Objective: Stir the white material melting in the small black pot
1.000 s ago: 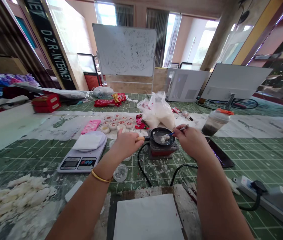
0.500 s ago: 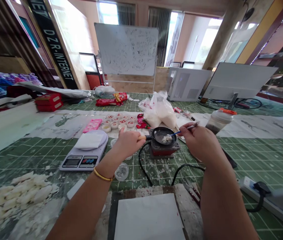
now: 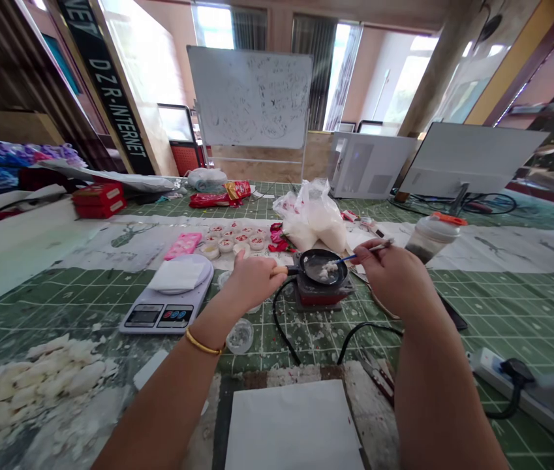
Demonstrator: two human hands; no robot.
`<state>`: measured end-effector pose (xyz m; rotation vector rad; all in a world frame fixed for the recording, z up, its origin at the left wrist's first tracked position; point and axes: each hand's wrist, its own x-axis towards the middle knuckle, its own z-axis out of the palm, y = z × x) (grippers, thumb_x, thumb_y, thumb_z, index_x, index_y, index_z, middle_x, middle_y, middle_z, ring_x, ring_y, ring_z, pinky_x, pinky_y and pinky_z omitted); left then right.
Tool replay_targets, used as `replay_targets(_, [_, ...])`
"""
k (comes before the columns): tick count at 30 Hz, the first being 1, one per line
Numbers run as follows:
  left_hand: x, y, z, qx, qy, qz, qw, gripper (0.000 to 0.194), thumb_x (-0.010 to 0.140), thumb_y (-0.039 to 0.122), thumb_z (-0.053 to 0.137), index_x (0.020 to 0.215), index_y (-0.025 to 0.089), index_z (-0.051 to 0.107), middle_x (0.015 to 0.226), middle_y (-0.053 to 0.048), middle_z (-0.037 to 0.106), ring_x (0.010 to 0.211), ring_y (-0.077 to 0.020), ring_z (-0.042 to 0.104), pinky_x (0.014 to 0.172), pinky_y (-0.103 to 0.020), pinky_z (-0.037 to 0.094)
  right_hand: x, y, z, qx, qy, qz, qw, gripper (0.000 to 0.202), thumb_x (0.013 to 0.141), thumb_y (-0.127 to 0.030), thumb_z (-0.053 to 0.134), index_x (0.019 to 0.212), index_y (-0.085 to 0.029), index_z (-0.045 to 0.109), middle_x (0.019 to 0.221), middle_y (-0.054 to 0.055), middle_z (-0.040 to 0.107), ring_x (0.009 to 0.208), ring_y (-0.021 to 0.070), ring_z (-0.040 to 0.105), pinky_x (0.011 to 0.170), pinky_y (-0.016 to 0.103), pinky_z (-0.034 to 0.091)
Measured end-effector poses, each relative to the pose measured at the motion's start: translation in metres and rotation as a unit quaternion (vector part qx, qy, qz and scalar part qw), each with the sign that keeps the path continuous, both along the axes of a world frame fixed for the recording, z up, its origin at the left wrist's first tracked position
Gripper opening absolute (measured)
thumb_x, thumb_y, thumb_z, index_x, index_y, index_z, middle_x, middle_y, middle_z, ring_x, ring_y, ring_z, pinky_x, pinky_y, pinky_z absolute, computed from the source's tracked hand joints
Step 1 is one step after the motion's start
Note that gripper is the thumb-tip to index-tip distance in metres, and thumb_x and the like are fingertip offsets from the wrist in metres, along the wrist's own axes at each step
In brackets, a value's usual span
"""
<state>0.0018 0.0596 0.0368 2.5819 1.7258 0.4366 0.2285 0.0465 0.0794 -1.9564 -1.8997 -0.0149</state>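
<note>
My left hand is closed round the wooden handle of a small black pan, which rests on a small dark red hot plate. Between the fingers of my right hand is a thin blue stick, its tip in the pan. White lumps lie in the pan by that tip. Small cups with red and white contents stand in rows behind my left hand.
A scale and white flakes lie on the left. Plastic bags of white material stand behind the pan. On the right are a jar with an orange lid and a power strip. White paper lies in front.
The white lumps in the pan have shifted slightly at the stick's tip. The whole view has moved very slightly. Both hands keep their hold.
</note>
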Motion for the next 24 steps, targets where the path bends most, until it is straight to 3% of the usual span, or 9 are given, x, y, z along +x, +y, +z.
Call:
replay_targets(5, [0.0007, -0.0006, 0.0008, -0.003, 0.002, -0.001, 1.0, 0.034, 0.086, 0.033, 0.035, 0.065, 0.018, 0.056, 0.069, -0.002, 0.065, 0.067, -0.0153, 0.055, 0.1, -0.057, 0.023, -0.0008, 0.0022, -0.0032, -0.011, 0.017, 0.035, 0.999, 0.035, 0.087, -0.035, 0.036, 0.09, -0.017, 0.066, 0.085, 0.009, 0.068, 0.082, 0.0217, 0.06, 0.066, 0.028, 0.035])
replay_targets(24, [-0.0008, 0.0002, 0.0001, 0.0, -0.01, -0.004, 1.0, 0.032, 0.085, 0.033, 0.035, 0.062, 0.017, 0.052, 0.068, -0.001, 0.063, 0.069, -0.0162, 0.056, 0.098, -0.059, 0.022, 0.0019, -0.0006, 0.0004, -0.009, -0.002, 0.014, 1.0, 0.037, 0.087, -0.037, 0.035, 0.089, -0.018, 0.066, 0.086, 0.009, 0.068, 0.082, 0.0222, 0.059, 0.065, 0.029, 0.034])
